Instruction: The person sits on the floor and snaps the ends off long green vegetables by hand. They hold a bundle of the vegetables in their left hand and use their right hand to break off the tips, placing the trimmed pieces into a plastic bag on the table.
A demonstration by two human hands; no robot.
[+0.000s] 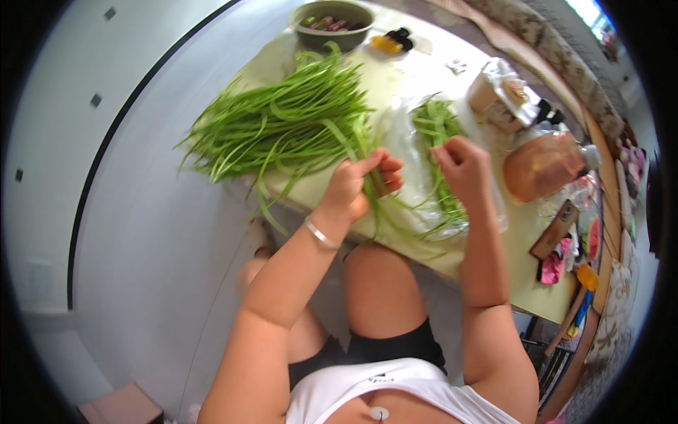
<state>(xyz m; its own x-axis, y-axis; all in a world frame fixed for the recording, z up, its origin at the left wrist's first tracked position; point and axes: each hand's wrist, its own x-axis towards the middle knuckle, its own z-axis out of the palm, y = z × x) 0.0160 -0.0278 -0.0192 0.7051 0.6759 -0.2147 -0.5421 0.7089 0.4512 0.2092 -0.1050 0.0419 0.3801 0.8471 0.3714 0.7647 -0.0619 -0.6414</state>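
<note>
A large heap of long, thin green vegetable stems (282, 127) lies across the left part of the table and hangs over its near edge. At the right end of the heap, my left hand (352, 185) has its thumb and fingers curled round a few stems, whose ends trail below it. A clear plastic bag (402, 134) lies spread to the right, with shorter pieces of green stem (436, 127) on it. Over those pieces is my right hand (462, 166), its fingers pinched together. Whatever it may hold is too small and blurred to tell.
On the pale table (512, 279), a dark bowl of purple-green produce (332, 25) stands at the far edge, near a yellow-and-black hair clip (392, 42). To the right are a tissue package (501, 95), a big jar of reddish liquid (544, 166) and a phone (556, 230).
</note>
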